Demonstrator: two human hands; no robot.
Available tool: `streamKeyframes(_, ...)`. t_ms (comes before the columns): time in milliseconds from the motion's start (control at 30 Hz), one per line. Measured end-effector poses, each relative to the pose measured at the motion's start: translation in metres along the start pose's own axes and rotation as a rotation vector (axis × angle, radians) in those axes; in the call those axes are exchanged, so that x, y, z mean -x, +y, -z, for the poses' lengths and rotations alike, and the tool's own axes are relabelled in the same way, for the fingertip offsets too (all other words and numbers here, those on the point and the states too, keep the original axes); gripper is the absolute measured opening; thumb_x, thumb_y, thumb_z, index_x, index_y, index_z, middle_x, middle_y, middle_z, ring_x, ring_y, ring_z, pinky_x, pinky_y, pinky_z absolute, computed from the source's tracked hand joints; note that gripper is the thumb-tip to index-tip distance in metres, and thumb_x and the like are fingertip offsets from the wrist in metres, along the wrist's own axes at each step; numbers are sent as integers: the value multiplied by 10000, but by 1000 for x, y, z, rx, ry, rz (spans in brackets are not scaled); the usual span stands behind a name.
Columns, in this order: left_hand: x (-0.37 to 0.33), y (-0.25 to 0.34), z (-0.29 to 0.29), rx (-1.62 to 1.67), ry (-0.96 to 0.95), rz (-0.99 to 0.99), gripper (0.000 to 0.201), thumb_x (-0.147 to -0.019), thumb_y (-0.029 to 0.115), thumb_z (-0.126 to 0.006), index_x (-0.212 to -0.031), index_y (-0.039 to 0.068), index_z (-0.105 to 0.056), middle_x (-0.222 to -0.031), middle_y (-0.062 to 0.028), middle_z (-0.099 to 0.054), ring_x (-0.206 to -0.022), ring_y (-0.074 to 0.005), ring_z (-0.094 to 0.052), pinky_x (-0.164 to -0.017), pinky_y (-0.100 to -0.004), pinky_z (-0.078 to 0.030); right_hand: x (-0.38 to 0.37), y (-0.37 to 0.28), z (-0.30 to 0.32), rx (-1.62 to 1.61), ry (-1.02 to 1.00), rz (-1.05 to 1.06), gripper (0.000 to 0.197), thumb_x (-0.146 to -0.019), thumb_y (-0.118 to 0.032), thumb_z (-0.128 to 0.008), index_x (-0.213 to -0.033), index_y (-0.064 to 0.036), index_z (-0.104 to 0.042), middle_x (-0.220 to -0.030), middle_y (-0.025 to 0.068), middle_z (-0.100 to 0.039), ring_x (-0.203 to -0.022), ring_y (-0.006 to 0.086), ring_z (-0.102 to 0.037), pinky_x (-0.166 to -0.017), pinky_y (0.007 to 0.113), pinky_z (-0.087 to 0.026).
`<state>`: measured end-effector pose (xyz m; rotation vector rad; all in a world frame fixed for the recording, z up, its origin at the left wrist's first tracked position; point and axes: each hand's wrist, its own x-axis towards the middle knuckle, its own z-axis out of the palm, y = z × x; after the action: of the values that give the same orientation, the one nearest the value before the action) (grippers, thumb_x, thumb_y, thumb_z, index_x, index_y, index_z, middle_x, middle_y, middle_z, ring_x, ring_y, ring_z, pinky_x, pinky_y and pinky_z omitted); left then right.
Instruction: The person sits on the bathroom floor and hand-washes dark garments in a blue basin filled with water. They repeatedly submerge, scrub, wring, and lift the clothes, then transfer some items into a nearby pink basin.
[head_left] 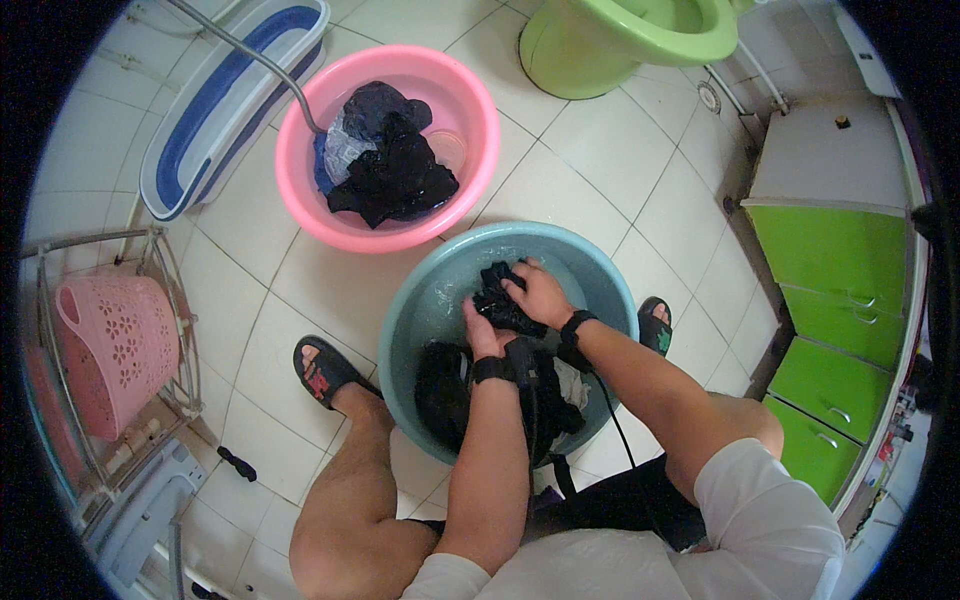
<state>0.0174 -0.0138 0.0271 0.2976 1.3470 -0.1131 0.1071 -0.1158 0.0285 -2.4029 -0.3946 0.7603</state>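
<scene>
Bunched wet black cloth [500, 302] is gripped between my two hands, above the teal basin [398, 310]. My left hand [484, 330] holds it from the near left side, with its fingers partly hidden. On the far right side, my right hand [541, 298] has its fingers curled over the cloth. More dark clothing [440, 392] lies in the near part of the basin, under my forearms, beside a piece of light grey cloth [571, 383]. Wet sheen and droplets show on the basin's inner wall.
Beyond stands a pink basin [288, 195] with dark clothes and a grey hose [262, 60] reaching in. A blue-and-white tub [165, 150] leans far left. A pink basket [120, 350] sits on a rack. A green toilet [570, 50] and green cabinets [830, 385] stand right.
</scene>
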Motion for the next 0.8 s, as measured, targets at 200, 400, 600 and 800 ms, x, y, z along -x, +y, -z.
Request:
streamKeyframes(200, -22, -7, 12, 99, -179, -38, 779, -942, 700, -419, -1425, 90, -466, -1383, -125, -538, -1225, -345, -524, -1046, -508, -419, 11, 4, -37, -64, -37, -196, 867, -755, -143, -743, -1518, -163, -332, -1371, 380, -378, -1268, 507, -444, -1094, 466, -408)
streamKeyframes(400, -40, 0, 32, 197, -332, -22, 700, -970, 667, -392, -1333, 83, -524, -1282, -121, -580, -1152, -302, -563, -971, -467, -480, 20, -20, -29, -277, -278, -58, 405, -859, -354, -636, -1099, -35, -705, -956, 248, -698, -947, 419, -667, -896, 458, -518)
streamKeyframes(600, -23, -3, 12, -104, -132, -28, 494, -944, 462, -521, -1214, 57, -608, -1073, -98, -683, -913, -284, -675, -778, -448, -572, 3, -12, -13, -73, 25, -104, 379, -938, -352, -572, -1000, -2, -703, -963, 271, -680, -919, 458, -643, -849, 514, -511)
streamKeyframes(800, -39, -17, 23, 125, -69, -16, 486, -934, 347, -597, -1295, 24, -564, -1212, -124, -647, -1085, -312, -623, -940, -472, -499, 11, 15, -34, 149, 219, -179, 616, -824, -75, -669, -1404, -50, -462, -1349, 251, -494, -1262, 461, -455, -1036, 506, -418)
